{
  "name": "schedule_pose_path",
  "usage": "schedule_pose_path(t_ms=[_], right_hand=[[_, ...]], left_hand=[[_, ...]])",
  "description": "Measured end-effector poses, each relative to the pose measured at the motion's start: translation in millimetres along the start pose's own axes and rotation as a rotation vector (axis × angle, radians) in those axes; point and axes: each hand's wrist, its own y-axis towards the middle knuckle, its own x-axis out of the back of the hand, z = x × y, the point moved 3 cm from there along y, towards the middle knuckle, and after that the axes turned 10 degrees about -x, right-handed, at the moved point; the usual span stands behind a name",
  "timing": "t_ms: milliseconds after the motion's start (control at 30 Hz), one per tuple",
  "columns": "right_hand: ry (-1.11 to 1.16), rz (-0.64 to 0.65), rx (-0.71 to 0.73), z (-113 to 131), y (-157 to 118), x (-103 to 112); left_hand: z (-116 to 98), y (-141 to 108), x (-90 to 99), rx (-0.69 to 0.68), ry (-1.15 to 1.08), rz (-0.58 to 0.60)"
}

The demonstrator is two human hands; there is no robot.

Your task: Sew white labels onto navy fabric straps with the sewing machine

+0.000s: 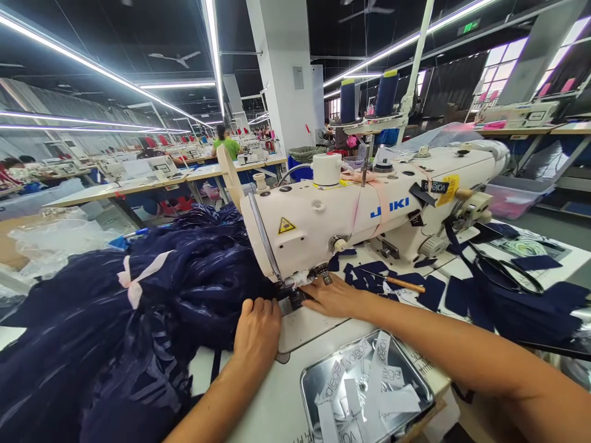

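Observation:
My left hand (258, 326) is closed, its fingers curled over the edge of a big heap of sheer navy fabric (198, 258), just left of the needle area. A pale ribbon bow (136, 280) is tied on the heap. My right hand (335, 298) reaches under the head of a white sewing machine (295, 215). Its thumb and fingers close around a small dark label (297, 299) with faint light marks by the presser foot; some fingertips are hidden. In front lies a metal tray (427, 400) of loose white printed labels (364, 381).
Right of the needle lie navy fabric scraps (373, 271), a wooden-handled awl (404, 283) and black-handled scissors (512, 277). Navy thread cones (386, 92) stand behind the machine. Clear plastic bags (60, 240) are at left. A person in green (226, 146) is farther back.

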Motion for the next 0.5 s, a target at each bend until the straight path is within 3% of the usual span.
schedule_pose_path(t_ms=[100,267,500], right_hand=[[-0.076,0.038,0.043,9.8,-4.3,11.1],[-0.074,0.157,0.117,11.9,-17.3,23.7],[-0.113,0.102,0.247,2.8,-20.8,12.8]], left_hand=[[1.3,0.7,0.9,0.055,0.017,0.014],[15.3,11.6,-5.2,-0.010,-0.059,-0.056],[20.3,19.4,-11.7,-0.021,-0.101,-0.060]])
